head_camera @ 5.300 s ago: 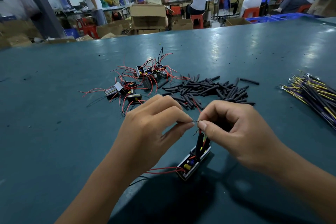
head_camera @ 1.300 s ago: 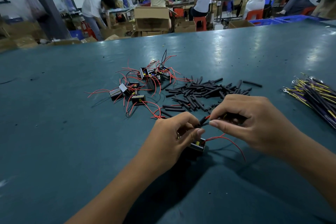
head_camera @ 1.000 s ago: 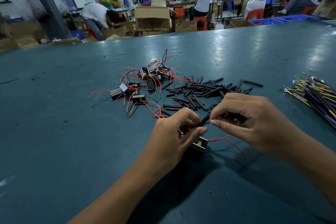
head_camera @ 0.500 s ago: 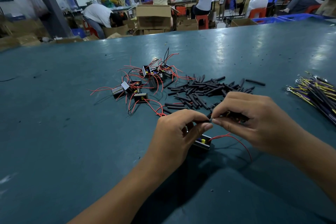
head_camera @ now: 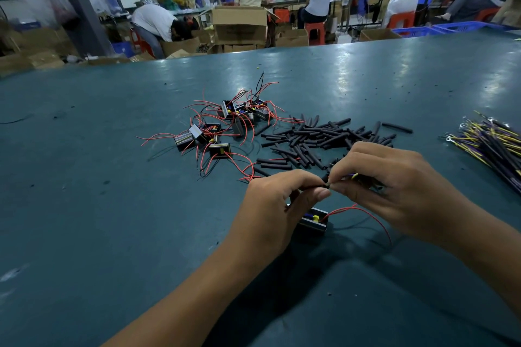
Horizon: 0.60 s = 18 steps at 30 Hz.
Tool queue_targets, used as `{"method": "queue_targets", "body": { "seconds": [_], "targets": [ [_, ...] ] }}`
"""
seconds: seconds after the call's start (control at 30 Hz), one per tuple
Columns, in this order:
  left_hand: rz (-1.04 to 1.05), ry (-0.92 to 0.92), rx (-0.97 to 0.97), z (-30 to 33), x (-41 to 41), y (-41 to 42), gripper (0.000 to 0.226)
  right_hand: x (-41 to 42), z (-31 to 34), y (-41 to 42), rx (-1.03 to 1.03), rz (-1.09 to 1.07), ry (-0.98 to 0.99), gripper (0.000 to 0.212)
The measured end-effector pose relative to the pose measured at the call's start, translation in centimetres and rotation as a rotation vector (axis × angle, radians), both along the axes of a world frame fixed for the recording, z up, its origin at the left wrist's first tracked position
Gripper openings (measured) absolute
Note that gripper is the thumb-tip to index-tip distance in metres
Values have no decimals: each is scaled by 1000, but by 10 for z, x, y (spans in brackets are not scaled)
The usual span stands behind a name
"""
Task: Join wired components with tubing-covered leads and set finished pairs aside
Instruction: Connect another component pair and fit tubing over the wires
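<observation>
Furthest left on the green table (head_camera: 84, 205), the pile of wired components (head_camera: 225, 127) is lying with its red leads sprawled, in the same place as a second ago. Next to it, the heap of black tubing pieces (head_camera: 318, 138) is likewise sitting undisturbed.

Nearer the person, the left hand (head_camera: 270, 205) is pinching a thin black lead between thumb and forefinger, its other fingers curled over the component in work (head_camera: 314, 220), a small black box that is resting on the table just under the hand with a red wire (head_camera: 366, 214) looping out to the right. Five seconds ago this box was hanging up on end from the leads; it is now lying flat and closer to the left hand.

The right hand (head_camera: 394, 186) is gripping a tubing-covered lead (head_camera: 352, 176), a glimpse of yellow and purple showing inside the curled fingers, and its fingertips are meeting the left hand's at the joint. Over the last second the two pinches have been closing together, which suggests the sleeve is being slid over the joined ends and this pair is nearly finished.

Far right, the bundle of yellow and black leads (head_camera: 490, 146) is waiting.
</observation>
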<state>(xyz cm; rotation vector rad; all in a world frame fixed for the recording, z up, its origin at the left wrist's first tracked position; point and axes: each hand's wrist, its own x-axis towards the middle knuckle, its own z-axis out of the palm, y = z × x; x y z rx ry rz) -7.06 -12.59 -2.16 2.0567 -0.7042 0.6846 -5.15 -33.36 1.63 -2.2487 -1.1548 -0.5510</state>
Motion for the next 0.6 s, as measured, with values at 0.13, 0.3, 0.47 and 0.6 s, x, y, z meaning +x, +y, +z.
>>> {"method": "queue_targets", "body": {
  "seconds": [0.13,0.3,0.47,0.6],
  "targets": [
    [9,6,18,0,0,1,11,0,0,0,-10,16,26,9],
    [-7,-36,51,-1,-1,0,10,-1,0,1,-58,14,-1,13],
    [4,-6,66,1,-1,0,12,0,0,0,-49,19,4,11],
    [-51,85,126,-1,-2,3,17,0,0,-2,-54,2,30,12]
  ]
}}
